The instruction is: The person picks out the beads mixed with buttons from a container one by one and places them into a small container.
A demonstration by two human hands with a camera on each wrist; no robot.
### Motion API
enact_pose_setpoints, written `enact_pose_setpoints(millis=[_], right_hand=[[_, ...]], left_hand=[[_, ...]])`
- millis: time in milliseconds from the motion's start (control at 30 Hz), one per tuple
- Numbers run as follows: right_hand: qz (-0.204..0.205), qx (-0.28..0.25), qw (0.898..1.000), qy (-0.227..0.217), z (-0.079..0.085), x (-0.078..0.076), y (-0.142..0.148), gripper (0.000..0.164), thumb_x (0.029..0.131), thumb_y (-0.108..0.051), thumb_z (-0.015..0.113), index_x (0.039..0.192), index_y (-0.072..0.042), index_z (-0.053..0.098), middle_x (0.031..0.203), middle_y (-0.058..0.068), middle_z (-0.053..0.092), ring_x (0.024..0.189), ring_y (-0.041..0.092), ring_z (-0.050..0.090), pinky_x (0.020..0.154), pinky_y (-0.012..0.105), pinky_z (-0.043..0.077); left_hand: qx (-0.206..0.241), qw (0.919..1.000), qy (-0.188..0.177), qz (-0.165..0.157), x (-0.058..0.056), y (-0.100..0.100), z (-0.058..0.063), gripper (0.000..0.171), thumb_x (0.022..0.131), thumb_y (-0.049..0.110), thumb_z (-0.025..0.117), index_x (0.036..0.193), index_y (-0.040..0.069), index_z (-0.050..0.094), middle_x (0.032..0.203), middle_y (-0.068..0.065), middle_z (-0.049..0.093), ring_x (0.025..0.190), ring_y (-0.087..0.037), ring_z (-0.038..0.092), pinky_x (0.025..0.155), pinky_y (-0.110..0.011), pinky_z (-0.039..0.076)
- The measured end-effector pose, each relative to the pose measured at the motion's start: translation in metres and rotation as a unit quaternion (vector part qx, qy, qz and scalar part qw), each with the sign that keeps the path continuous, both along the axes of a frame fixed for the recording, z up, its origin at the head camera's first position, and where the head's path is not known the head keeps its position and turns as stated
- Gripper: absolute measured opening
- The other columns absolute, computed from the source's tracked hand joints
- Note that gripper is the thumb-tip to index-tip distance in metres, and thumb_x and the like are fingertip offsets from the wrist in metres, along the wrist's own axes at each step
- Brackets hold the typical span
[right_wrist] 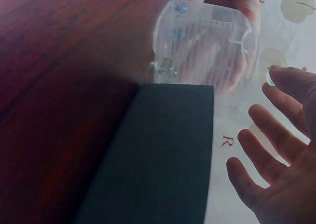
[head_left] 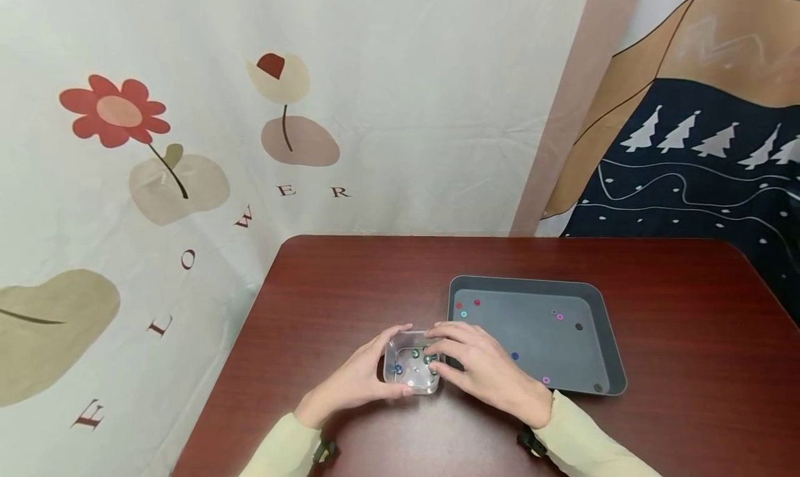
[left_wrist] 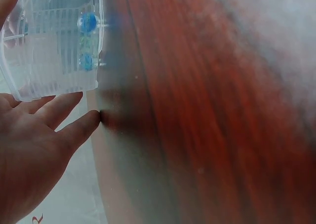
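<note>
A clear plastic box [head_left: 412, 388] stands on the table, with several small glass marbles in it; one is a blue marble [head_left: 398, 369], another a green marble [head_left: 415, 353]. My left hand [head_left: 357, 376] grips the box, thumb on the near side and fingers at the far side. Above the box's right side, my right hand [head_left: 484, 369] reaches in from the right. In the right wrist view its thumb and forefinger pinch a small, pale, glassy marble [right_wrist: 269, 79], partly hidden by the fingertips. Its other fingers are spread.
A grey tray [head_left: 615, 352] lies to the right, its left part behind my right hand. Small coloured rings or spots show on its floor, such as a pink one [head_left: 560, 316] and a dark one [head_left: 578, 327]. Behind the brown table [head_left: 350, 282] hangs a printed cloth [head_left: 425, 81].
</note>
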State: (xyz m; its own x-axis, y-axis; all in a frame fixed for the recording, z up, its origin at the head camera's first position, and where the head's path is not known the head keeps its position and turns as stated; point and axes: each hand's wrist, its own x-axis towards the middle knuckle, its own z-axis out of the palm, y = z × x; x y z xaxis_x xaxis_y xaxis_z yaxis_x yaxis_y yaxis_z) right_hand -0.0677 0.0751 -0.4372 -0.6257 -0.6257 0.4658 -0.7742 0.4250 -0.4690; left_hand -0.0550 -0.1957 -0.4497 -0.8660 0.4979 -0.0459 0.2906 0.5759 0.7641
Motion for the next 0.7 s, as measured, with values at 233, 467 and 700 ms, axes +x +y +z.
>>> enact_pose_setpoints(millis=[233,467,700], right_hand=[[0.000,0.008,1.000,-0.004,-0.005,0.001,-0.001,0.019,0.091,-0.024,0.082,0.108,-0.018,0.078,0.128,0.001,0.069,0.127,0.021,0.058,0.098,0.049,0.052],[0.001,0.007,1.000,-0.003,-0.009,0.000,-0.001,0.020,0.091,-0.026,0.081,0.109,-0.017,0.078,0.129,0.001,0.068,0.126,0.021,0.059,0.097,0.049,0.052],[-0.031,-0.014,0.999,-0.015,-0.002,-0.010,0.015,0.026,0.092,-0.029,0.080,0.114,-0.016,0.077,0.132,-0.002,0.067,0.126,0.021,0.060,0.101,0.049,0.051]], left_hand=[[-0.007,1.0000,-0.005,0.005,0.001,-0.001,0.000,0.095,0.078,0.041,0.090,0.157,0.027,0.038,0.147,0.001,0.055,0.126,-0.019,0.057,0.106,-0.049,0.046],[-0.005,0.9999,-0.006,0.006,0.001,-0.001,-0.001,0.095,0.078,0.043,0.090,0.157,0.028,0.038,0.149,0.003,0.054,0.127,-0.018,0.056,0.107,-0.052,0.045],[-0.001,1.0000,-0.003,0.004,0.000,-0.001,-0.002,0.096,0.078,0.047,0.089,0.157,0.027,0.038,0.153,0.006,0.051,0.131,-0.018,0.054,0.109,-0.053,0.044]])
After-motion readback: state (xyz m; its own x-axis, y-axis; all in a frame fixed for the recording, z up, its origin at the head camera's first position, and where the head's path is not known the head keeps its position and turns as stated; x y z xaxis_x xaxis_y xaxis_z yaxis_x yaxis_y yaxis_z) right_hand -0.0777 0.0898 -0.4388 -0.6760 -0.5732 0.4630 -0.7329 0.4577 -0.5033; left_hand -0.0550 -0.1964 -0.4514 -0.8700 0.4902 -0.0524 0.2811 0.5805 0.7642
